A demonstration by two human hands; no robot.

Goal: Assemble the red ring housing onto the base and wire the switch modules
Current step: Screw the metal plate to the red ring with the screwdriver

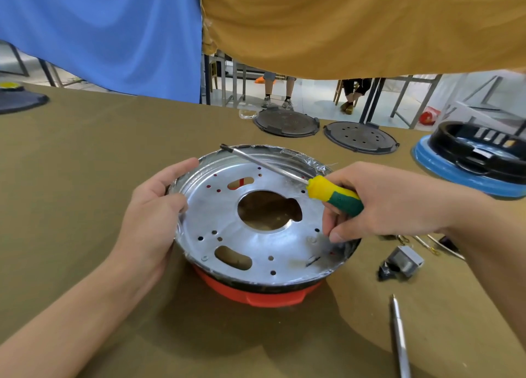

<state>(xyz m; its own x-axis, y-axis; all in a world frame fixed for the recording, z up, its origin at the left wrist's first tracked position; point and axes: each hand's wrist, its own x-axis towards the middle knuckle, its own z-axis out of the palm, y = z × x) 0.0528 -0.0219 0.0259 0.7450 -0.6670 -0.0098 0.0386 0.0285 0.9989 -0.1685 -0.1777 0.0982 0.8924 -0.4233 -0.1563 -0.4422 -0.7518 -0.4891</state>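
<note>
A round silver metal base plate point(216, 212) with a large centre hole and several small holes sits on top of the red ring housing point(256, 293), which shows below its near edge. My left hand point(153, 209) grips the plate's left rim. My right hand point(378, 201) holds a screwdriver point(330, 192) by its yellow and green handle; the shaft lies across the plate and points to the far left. The right thumb and fingertips also touch the plate's right side. A grey switch module point(402, 261) lies on the table to the right.
Two dark round lids point(286, 121) point(360, 137) lie at the table's far edge. A black housing on a blue ring point(472, 155) stands far right. A metal pen-like tool point(400, 338) and loose wires point(435, 244) lie near right. Blue and tan cloths hang above.
</note>
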